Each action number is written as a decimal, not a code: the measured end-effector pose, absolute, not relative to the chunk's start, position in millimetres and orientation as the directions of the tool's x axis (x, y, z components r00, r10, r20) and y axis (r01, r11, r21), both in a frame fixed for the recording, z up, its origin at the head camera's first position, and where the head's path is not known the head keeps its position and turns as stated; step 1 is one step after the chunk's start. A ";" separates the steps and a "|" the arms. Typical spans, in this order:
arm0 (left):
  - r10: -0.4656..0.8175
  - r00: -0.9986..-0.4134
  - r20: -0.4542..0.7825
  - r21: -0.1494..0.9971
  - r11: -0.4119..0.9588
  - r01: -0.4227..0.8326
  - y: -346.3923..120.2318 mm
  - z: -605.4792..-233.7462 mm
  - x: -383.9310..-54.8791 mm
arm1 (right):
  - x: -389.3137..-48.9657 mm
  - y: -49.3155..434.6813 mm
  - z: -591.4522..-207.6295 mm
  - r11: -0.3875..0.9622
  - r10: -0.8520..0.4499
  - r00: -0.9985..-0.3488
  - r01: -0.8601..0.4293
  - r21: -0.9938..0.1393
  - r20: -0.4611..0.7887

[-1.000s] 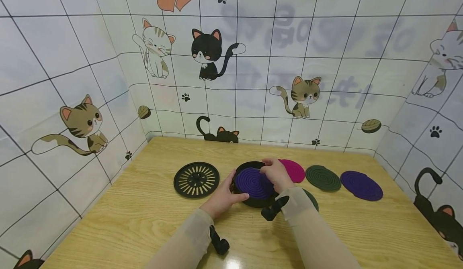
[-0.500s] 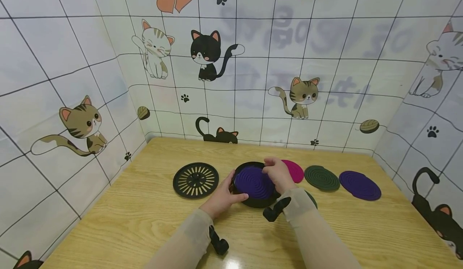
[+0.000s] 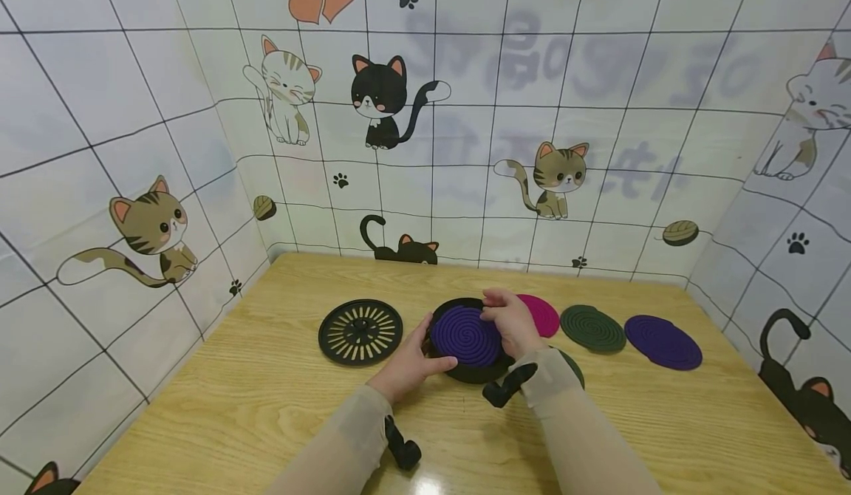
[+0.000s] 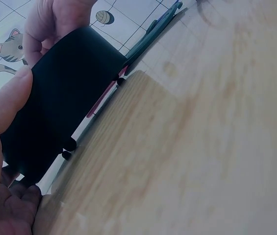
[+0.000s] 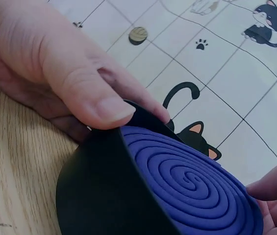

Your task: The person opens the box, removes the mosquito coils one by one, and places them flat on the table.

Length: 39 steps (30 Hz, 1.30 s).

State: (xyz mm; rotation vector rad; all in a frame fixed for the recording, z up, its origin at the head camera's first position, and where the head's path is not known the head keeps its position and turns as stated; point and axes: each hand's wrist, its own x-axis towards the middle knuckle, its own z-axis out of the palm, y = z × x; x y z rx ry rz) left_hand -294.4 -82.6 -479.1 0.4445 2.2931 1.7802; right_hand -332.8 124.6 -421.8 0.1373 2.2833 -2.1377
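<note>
A purple mosquito coil [image 3: 467, 336] lies in the mouth of a round black mosquito coil holder [image 3: 475, 374]. My left hand [image 3: 412, 366] grips the holder's left side, its thumb on the front rim. At the right edge of the coil, my right hand [image 3: 512, 323] pinches it between thumb and fingers. The right wrist view shows the coil's spiral [image 5: 189, 178] close to rim level, with the left thumb [image 5: 111, 111] on the rim. In the left wrist view the holder's wall [image 4: 64, 93] stands tilted, small feet at its base. To the left lies a black slotted lid [image 3: 361, 332].
Right of the holder lie a pink coil [image 3: 540, 315], a green coil [image 3: 593, 328] and a purple coil [image 3: 663, 342] on the wooden table [image 3: 266, 406]. Another green coil [image 3: 573, 366] is mostly hidden by the right wrist. A cat-print wall [image 3: 465, 207] stands behind.
The purple coil in the holder has shifted slightly in tilt, its spiral now facing the head view more evenly. Both hands keep nearly the same places.
</note>
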 end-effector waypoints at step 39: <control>0.361 -0.932 0.020 0.960 0.252 0.119 -83.3 -480.4 -295.0 | -324.7 130.6 -417.9 0.169 -0.039 -0.981 0.182 -0.969 -0.191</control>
